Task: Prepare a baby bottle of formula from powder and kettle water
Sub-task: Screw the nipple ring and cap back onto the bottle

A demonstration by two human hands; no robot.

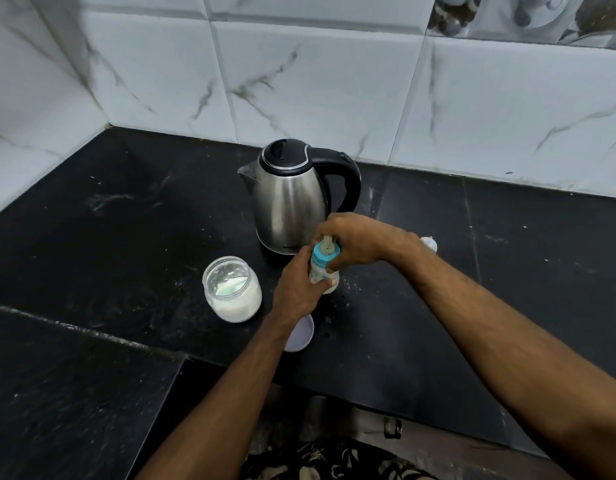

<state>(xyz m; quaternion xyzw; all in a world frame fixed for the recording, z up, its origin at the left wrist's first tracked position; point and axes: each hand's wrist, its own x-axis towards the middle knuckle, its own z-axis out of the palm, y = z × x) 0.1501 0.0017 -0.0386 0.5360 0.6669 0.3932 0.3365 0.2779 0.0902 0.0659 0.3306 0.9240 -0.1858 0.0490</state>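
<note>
A black stone countertop [126,237] with pale flecks and smears runs into a corner at the far left, backed by white marble-look wall tiles [317,81] with grey veins. The counter's near edge steps back, leaving a cut-out below the forearms. A stainless-steel electric kettle with a black lid and black handle [287,199] stands toward the back edge, spout pointing left, lid closed.

The small clear baby bottle with a teal screw collar and pale teat [325,263] stands just in front of the kettle, near the middle of the counter, held by both hands. The left hand [299,289] wraps its lower body from the near-left side, thumb across the front. The right hand [358,240] comes in from the right and closes around the teal collar, fingers curled over the far side, the teat poking up beside them.

The bottle's body shows printed marks and a whitish content low down; how full it is cannot be told. White specks lie on the counter to its right.

Left of the bottle stands an open clear glass jar of white powder [233,289]. A round lilac lid [299,334] lies flat under the left wrist. A small clear dome-shaped cap [428,243] sits behind the right wrist.
</note>
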